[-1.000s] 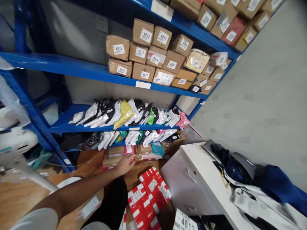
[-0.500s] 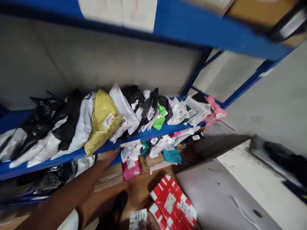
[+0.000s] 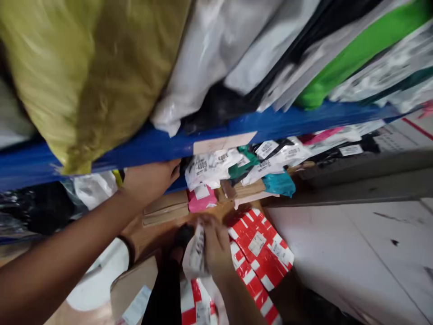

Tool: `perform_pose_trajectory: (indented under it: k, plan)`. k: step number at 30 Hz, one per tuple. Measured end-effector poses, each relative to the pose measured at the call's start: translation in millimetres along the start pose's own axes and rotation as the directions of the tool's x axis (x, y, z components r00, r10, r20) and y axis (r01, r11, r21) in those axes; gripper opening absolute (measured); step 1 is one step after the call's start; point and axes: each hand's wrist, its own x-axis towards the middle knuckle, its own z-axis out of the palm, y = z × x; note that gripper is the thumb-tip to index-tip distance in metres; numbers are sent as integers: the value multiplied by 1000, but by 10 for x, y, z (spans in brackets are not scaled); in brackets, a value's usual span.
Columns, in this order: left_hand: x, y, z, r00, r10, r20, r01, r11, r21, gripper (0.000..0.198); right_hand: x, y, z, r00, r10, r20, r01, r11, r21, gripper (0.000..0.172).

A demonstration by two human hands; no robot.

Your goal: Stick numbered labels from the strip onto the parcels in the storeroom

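Note:
My left hand (image 3: 152,180) reaches under the blue shelf beam, beside the white labelled bags (image 3: 204,169) on the lower shelf. Its fingertips are partly hidden by the beam, and whether they grip anything does not show. Lower down, my right hand (image 3: 214,241) is closed on a white plastic mailer (image 3: 196,257) with a printed label, blurred by motion. Red-and-white checked parcels (image 3: 257,248) lie on the floor by my right hand. A pink parcel (image 3: 202,198) sits on the cardboard boxes just above it.
Overhead, a yellow bag (image 3: 91,76), white bags and a green bag (image 3: 358,54) overhang the blue shelf edge (image 3: 287,119). A teal bag (image 3: 279,184) lies lower right. Below are a white round object (image 3: 101,280) and a cardboard box (image 3: 135,284). A whitish panel (image 3: 355,243) stands to the right.
The view has moved closer and lower to the shelf. My right hand has risen into view with the white mailer, while my left hand stays at the lower shelf.

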Motion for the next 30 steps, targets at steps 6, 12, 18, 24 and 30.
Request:
perform_pose_trajectory:
  k: [6,12,18,24,30]
  plan:
    - [-76,-70,137,991,-28,-128,-2,973,-231,35,955,-325,648,942,-335,-21,255,756,-603,42]
    - [-127,-123,171,990,-3,-144,-23,983,-181,29,1362,-174,662,852,-463,-244,223,743,-631,23]
    - [-174,231,92,953,-130,-274,23,932,-362,22,1096,-56,484,887,-364,-285,314,927,-206,25]
    - [-716,582,84,804,-406,-434,-57,674,-736,31,442,-152,272,977,-114,-181,107,993,-46,48]
    - [-935,760,403,699,-714,41,223,162,-961,41,205,-361,397,990,-14,-141,20,999,37,52]
